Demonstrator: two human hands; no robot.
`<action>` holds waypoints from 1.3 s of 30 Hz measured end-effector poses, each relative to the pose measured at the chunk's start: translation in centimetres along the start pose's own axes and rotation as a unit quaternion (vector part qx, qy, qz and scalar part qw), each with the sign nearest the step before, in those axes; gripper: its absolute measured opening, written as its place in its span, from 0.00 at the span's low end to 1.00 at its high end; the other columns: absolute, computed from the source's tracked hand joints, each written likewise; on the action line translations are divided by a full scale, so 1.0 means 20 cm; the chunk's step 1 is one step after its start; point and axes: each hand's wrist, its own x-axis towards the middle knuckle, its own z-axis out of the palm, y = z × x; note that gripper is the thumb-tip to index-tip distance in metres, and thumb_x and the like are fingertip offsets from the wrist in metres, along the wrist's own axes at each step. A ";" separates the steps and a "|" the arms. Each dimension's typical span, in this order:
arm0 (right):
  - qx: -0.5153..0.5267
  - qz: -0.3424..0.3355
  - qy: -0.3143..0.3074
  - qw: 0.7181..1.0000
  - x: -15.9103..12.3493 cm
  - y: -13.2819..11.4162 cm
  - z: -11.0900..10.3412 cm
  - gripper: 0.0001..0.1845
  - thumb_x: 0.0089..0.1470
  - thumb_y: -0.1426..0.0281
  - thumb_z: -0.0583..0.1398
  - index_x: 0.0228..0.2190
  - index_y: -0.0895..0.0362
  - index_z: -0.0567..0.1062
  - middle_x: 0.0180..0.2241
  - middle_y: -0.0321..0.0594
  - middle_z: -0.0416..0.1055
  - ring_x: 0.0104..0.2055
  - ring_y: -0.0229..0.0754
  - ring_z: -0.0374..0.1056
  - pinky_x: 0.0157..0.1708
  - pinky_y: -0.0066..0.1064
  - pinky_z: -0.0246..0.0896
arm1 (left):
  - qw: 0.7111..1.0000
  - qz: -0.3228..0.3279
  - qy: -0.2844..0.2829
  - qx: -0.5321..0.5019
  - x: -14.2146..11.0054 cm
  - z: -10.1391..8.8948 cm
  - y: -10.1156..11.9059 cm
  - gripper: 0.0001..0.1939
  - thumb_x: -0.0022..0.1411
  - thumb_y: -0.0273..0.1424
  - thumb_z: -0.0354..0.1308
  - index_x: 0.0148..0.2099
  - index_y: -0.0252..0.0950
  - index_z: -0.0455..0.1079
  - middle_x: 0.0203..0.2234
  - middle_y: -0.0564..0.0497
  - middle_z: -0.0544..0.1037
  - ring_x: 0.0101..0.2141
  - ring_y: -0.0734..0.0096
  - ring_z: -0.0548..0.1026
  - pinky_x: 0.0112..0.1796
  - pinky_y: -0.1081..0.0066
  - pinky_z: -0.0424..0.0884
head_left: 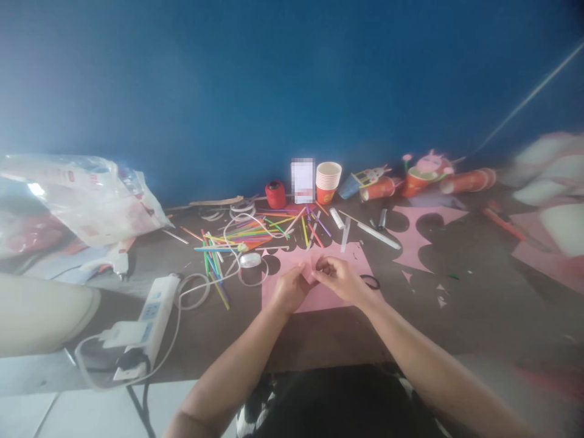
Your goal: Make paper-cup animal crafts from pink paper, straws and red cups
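Note:
My left hand (291, 288) pinches a small piece of pink paper (310, 265) from the left side. From the right, my right hand (342, 278) has its fingers closed at the edge of that same piece. Both hands are above a larger pink paper sheet (328, 300) with rounded cut-outs along its far edge. A black loop (370, 281), perhaps a scissor handle, shows beside my right wrist; whatever it joins is hidden. The fingertips partly cover the small paper.
Coloured sticks (255, 231) and a white cable (225, 231) lie to the left, near a power strip (152, 316) and a glue gun (119, 260). Stacked paper cups (328, 181) stand by the wall. Cut pink paper (410, 234) and a box cutter (504, 222) are on the right.

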 end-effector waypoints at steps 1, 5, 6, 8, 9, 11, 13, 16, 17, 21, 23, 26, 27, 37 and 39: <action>0.003 0.004 -0.011 1.000 0.00 -0.01 0.01 0.14 0.50 0.59 0.60 0.30 0.58 0.71 0.30 0.40 0.74 0.31 0.40 0.69 0.32 0.30 0.63 | 1.000 -0.003 0.000 0.004 0.00 0.00 0.00 0.10 0.57 0.33 0.57 0.37 0.31 0.73 0.39 0.44 0.77 0.48 0.55 0.70 0.48 0.58 0.66; -0.003 0.015 -0.007 1.000 0.00 -0.03 0.03 0.12 0.49 0.62 0.59 0.25 0.59 0.72 0.25 0.37 0.72 0.27 0.38 0.66 0.29 0.29 0.60 | 1.000 -0.002 -0.029 0.007 0.00 -0.02 0.00 0.15 0.58 0.34 0.56 0.43 0.29 0.72 0.42 0.41 0.75 0.48 0.56 0.70 0.47 0.60 0.66; 0.000 0.021 -0.008 1.000 0.00 -0.04 0.03 0.12 0.49 0.63 0.59 0.23 0.59 0.71 0.23 0.36 0.70 0.25 0.36 0.64 0.27 0.28 0.59 | 0.999 0.001 -0.032 0.011 0.01 -0.03 -0.01 0.15 0.58 0.35 0.56 0.44 0.30 0.72 0.42 0.42 0.76 0.47 0.57 0.70 0.46 0.60 0.66; 0.013 0.037 -0.011 0.999 0.00 -0.06 0.02 0.13 0.50 0.64 0.58 0.20 0.59 0.70 0.18 0.32 0.65 0.20 0.33 0.59 0.23 0.26 0.55 | 0.999 0.016 -0.025 0.026 0.01 -0.04 -0.01 0.15 0.56 0.35 0.58 0.44 0.32 0.72 0.39 0.44 0.76 0.43 0.60 0.72 0.44 0.63 0.67; 0.020 0.044 -0.009 0.999 0.00 -0.07 0.02 0.13 0.50 0.63 0.57 0.20 0.58 0.69 0.16 0.31 0.62 0.19 0.32 0.57 0.21 0.25 0.53 | 0.999 0.027 -0.015 0.037 0.01 -0.04 -0.01 0.14 0.55 0.34 0.60 0.43 0.33 0.73 0.37 0.45 0.77 0.40 0.62 0.73 0.42 0.65 0.67; 0.027 0.052 -0.001 0.998 0.00 -0.08 0.01 0.14 0.50 0.63 0.57 0.19 0.58 0.67 0.15 0.29 0.59 0.17 0.31 0.54 0.18 0.24 0.49 | 0.996 0.056 0.006 0.068 0.01 -0.04 -0.02 0.13 0.52 0.32 0.62 0.41 0.34 0.73 0.33 0.48 0.77 0.35 0.68 0.74 0.38 0.69 0.68; 0.025 0.054 0.006 0.998 0.00 -0.09 0.00 0.14 0.50 0.62 0.57 0.19 0.58 0.67 0.15 0.30 0.59 0.17 0.31 0.54 0.17 0.24 0.49 | 0.991 0.079 0.022 0.108 0.01 -0.04 -0.02 0.12 0.51 0.32 0.63 0.40 0.34 0.73 0.32 0.50 0.76 0.31 0.73 0.73 0.35 0.72 0.67; 0.011 0.047 0.016 0.999 -0.01 -0.09 -0.01 0.15 0.49 0.60 0.58 0.20 0.58 0.68 0.16 0.31 0.61 0.18 0.32 0.55 0.18 0.24 0.49 | 0.981 0.092 0.051 0.163 0.01 -0.04 -0.02 0.11 0.50 0.34 0.64 0.36 0.33 0.73 0.26 0.52 0.74 0.25 0.78 0.70 0.30 0.75 0.65; 0.006 0.045 0.019 0.999 -0.01 -0.08 -0.01 0.16 0.49 0.60 0.58 0.20 0.58 0.68 0.16 0.32 0.61 0.19 0.32 0.55 0.18 0.24 0.49 | 0.978 0.094 0.063 0.174 0.01 -0.04 -0.02 0.11 0.50 0.34 0.65 0.34 0.33 0.72 0.23 0.53 0.73 0.23 0.79 0.68 0.28 0.75 0.65; 0.000 0.049 0.022 0.999 -0.01 -0.07 -0.01 0.17 0.49 0.57 0.59 0.20 0.58 0.68 0.15 0.31 0.61 0.18 0.32 0.55 0.18 0.24 0.49 | 0.973 0.099 0.082 0.193 0.01 -0.05 -0.02 0.12 0.48 0.36 0.65 0.30 0.32 0.71 0.19 0.55 0.70 0.20 0.80 0.66 0.25 0.76 0.63; 0.007 0.051 0.019 0.998 -0.02 -0.07 -0.01 0.17 0.49 0.57 0.58 0.21 0.58 0.69 0.15 0.31 0.61 0.18 0.32 0.56 0.18 0.25 0.49 | 0.972 0.100 0.080 0.197 0.01 -0.06 -0.02 0.12 0.48 0.36 0.65 0.29 0.32 0.71 0.18 0.55 0.70 0.20 0.80 0.65 0.25 0.76 0.62; 0.021 0.053 0.015 0.998 -0.02 -0.07 -0.01 0.17 0.50 0.57 0.58 0.21 0.58 0.69 0.15 0.30 0.60 0.17 0.32 0.55 0.17 0.24 0.49 | 0.973 0.096 0.082 0.193 0.01 -0.06 -0.03 0.12 0.49 0.37 0.64 0.30 0.32 0.71 0.20 0.55 0.70 0.20 0.80 0.66 0.25 0.76 0.63; 0.028 0.054 0.013 0.998 -0.02 -0.07 -0.01 0.17 0.50 0.57 0.58 0.20 0.58 0.68 0.14 0.30 0.59 0.17 0.32 0.55 0.17 0.24 0.48 | 0.973 0.096 0.088 0.189 0.01 -0.05 -0.03 0.12 0.50 0.37 0.64 0.30 0.32 0.71 0.20 0.55 0.69 0.21 0.80 0.66 0.24 0.76 0.64; 0.154 0.074 0.064 0.983 -0.01 -0.01 -0.01 0.19 0.48 0.55 0.59 0.20 0.57 0.66 0.17 0.32 0.65 0.14 0.30 0.55 0.14 0.23 0.47 | 0.965 0.136 0.134 0.182 0.00 -0.05 -0.01 0.13 0.50 0.39 0.62 0.25 0.34 0.69 0.17 0.54 0.69 0.20 0.77 0.68 0.23 0.76 0.63; 0.171 0.082 0.084 0.978 0.00 -0.02 -0.02 0.19 0.48 0.55 0.60 0.20 0.57 0.66 0.15 0.32 0.64 0.13 0.30 0.55 0.14 0.23 0.47 | 0.960 0.156 0.121 0.199 -0.01 -0.04 -0.01 0.11 0.49 0.38 0.63 0.26 0.34 0.71 0.19 0.53 0.71 0.22 0.77 0.68 0.24 0.75 0.63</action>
